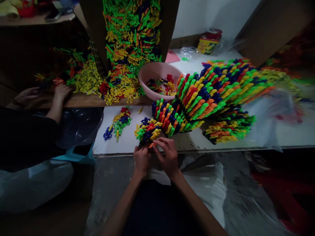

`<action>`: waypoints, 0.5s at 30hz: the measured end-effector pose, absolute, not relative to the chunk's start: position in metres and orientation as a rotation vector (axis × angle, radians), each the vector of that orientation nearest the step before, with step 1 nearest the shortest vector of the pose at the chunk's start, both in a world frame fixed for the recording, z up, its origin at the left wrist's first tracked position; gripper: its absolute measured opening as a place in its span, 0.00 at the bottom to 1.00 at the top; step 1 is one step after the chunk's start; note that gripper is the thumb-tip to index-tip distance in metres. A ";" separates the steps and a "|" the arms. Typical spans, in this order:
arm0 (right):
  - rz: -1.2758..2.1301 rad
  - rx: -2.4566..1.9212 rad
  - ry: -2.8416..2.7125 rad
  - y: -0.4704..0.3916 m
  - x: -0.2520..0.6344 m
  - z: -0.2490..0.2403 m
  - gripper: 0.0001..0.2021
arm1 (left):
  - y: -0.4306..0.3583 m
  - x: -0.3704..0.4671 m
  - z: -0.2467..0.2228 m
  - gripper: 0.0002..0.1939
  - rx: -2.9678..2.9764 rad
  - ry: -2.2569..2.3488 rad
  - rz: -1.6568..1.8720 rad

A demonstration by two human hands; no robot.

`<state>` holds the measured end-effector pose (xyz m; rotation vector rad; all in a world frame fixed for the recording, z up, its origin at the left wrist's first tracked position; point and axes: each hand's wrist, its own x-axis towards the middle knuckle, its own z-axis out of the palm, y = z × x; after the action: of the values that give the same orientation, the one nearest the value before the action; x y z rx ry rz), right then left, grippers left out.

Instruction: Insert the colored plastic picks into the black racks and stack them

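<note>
At the table's front edge, my left hand point(142, 160) is closed round the near end of a black holder point(141, 143). Rows of small coloured plastic figures point(150, 129) stand packed in that holder. My right hand point(168, 155) pinches an orange plastic figure point(152, 145) by the holder's near end, close to my left fingers. Just beyond are more packed rows of figures point(168, 116), and a larger block of them point(219, 87) rises to the right. A loose bunch of figures point(120, 121) lies to the left of my hands.
A pink basin point(144, 83) with some loose figures stands behind the rows. A large heap of figures point(133, 42) fills a box at the back. At left, a co-worker's hands point(61, 91) are at another pile. A yellow, red-lidded jar point(208, 42) stands by the wall.
</note>
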<state>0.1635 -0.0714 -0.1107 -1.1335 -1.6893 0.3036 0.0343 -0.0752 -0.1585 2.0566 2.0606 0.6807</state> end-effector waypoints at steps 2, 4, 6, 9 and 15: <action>0.296 -1.107 -1.693 -0.076 0.165 -0.116 0.15 | -0.076 0.033 -0.162 0.12 2.080 2.036 0.687; 0.284 -1.090 -1.688 -0.081 0.166 -0.120 0.16 | -0.075 0.032 -0.162 0.11 2.096 2.008 0.646; 0.276 -1.079 -1.684 -0.084 0.166 -0.124 0.17 | -0.074 0.030 -0.161 0.11 2.104 1.978 0.594; 0.283 -1.084 -1.683 -0.086 0.164 -0.125 0.18 | -0.074 0.029 -0.159 0.12 2.086 1.961 0.542; 0.256 -1.036 -1.729 -0.092 0.165 -0.128 0.19 | -0.079 0.026 -0.164 0.15 2.073 1.905 0.633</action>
<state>0.1651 -0.0918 -0.1279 -1.0364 -1.7285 0.2559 0.0256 -0.0790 -0.1637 2.0734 1.9054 0.6329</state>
